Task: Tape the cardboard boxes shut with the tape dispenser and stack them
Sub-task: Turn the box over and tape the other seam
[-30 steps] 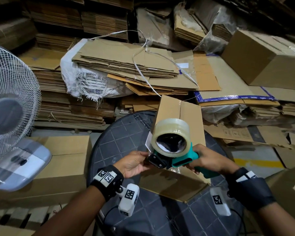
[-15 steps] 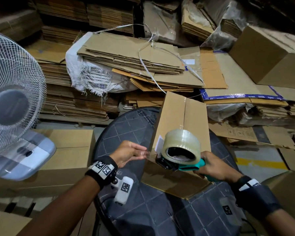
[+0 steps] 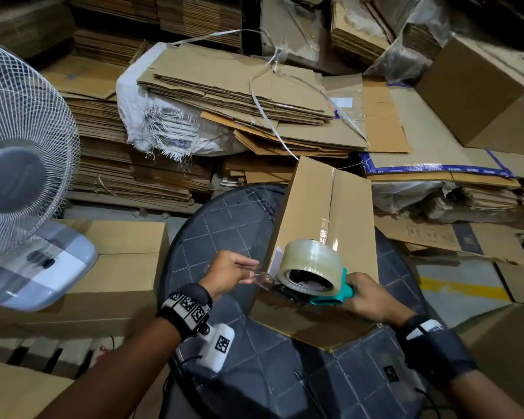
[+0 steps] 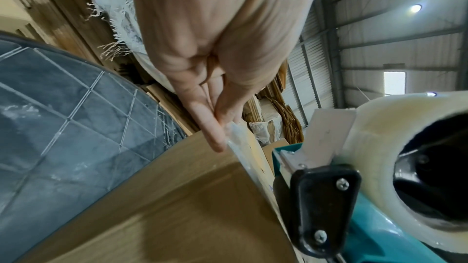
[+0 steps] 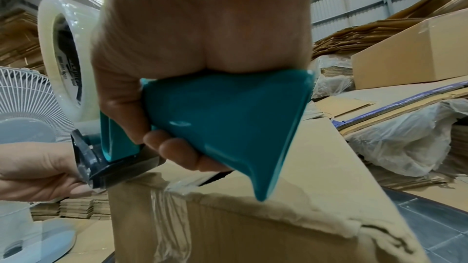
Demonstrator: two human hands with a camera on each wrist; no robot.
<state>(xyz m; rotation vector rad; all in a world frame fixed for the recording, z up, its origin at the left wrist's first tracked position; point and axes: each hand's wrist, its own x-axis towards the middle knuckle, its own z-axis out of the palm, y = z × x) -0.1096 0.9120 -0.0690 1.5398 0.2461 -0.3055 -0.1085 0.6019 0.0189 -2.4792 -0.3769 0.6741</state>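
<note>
A long cardboard box [image 3: 324, 213] lies on the round dark table [image 3: 224, 219], its centre seam covered by clear tape. My right hand [image 3: 372, 300] grips the teal handle of the tape dispenser [image 3: 315, 276] at the box's near end; the right wrist view shows the fingers wrapped round the dispenser [image 5: 215, 115]. The clear tape roll [image 4: 395, 147] sits on top of it. My left hand [image 3: 233, 270] pinches the loose tape end [image 3: 262, 276] just left of the dispenser's black nose, thumb and fingers pressed on the tape end [image 4: 234, 133].
A white pedestal fan [image 3: 22, 164] stands at the left. Closed boxes [image 3: 124, 267] sit left of the table, another box [image 3: 490, 95] at far right. Flat cardboard stacks [image 3: 230, 86] and plastic-wrapped bundles fill the back. Yellow floor line [image 3: 463, 288] at right.
The dispenser has tipped down from facing me to lie at the box's near end. My left hand has drawn slightly left, pulling the tape end out from the dispenser's nose.
</note>
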